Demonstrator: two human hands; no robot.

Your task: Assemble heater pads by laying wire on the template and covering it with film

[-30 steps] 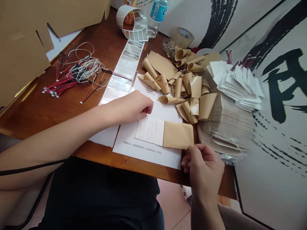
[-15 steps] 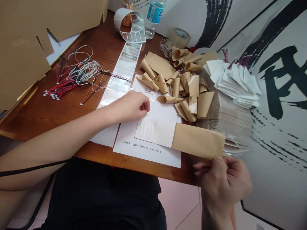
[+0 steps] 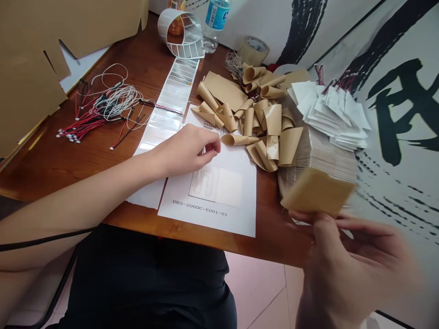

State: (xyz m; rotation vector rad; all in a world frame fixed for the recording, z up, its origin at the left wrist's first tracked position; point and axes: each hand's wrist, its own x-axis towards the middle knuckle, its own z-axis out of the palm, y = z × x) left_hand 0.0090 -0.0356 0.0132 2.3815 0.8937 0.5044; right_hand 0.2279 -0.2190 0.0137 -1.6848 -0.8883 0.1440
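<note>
So the right grip [image 3: 355, 265] has the brown paper [image 3: 317, 189] pinched by its near edge, guessing that's so the rest sticks out free of the fingers. The paper's up off the bench [image 3: 274, 242], in front of the bagged stack [image 3: 329, 157]. Left grip [image 3: 190, 148] is curled above the white sheet [image 3: 236, 224], can't tell if it's pinching anything or touching down. My guess is it's there to be close to the flat pad [image 3: 206, 183] with the looped outline, which lies on its near side, flat on the sheet, probably for steadiness. Brown curls [image 3: 273, 119] are heaped to its right, likely to be out from under the fingers, and the wires [image 3: 120, 104] lie off to its left
</note>
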